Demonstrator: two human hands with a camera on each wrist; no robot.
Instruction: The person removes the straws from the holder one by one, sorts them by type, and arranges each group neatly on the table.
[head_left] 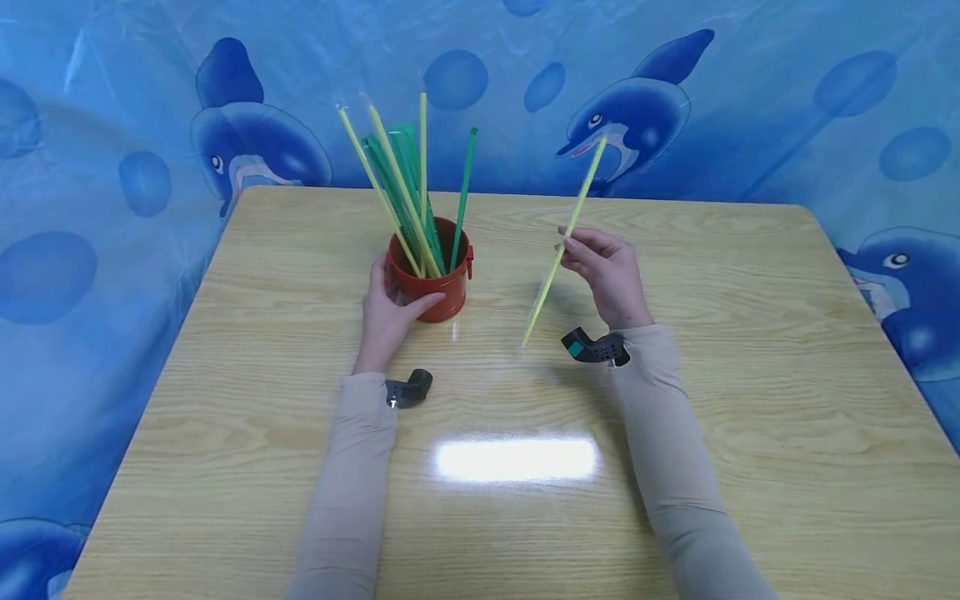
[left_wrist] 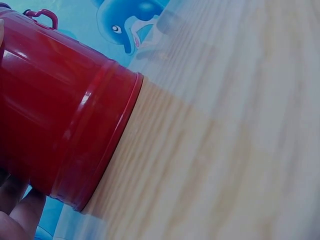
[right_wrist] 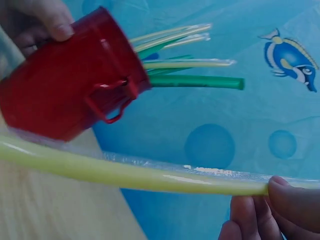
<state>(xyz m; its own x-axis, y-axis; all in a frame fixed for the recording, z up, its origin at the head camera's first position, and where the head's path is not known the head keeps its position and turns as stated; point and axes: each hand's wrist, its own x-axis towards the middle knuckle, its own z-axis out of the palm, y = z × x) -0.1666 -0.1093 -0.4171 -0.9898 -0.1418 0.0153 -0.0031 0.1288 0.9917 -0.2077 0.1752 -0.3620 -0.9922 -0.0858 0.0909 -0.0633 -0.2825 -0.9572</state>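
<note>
Right fingers (right_wrist: 244, 215) pinched, left fingers (left_wrist: 30, 211) seemingly curled

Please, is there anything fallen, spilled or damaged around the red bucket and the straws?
Nothing stands out. The red bucket stands upright on the table, gripped by the left hand. The straws inside lean at different angles, which seems ordinary, and the right hand holds one yellow straw. No spill or damage is visible.

The bucket (head_left: 450, 296) is red, straws (head_left: 402, 187) yellow or green, backdrop (head_left: 502, 133) dolphin-patterned blue.
</note>
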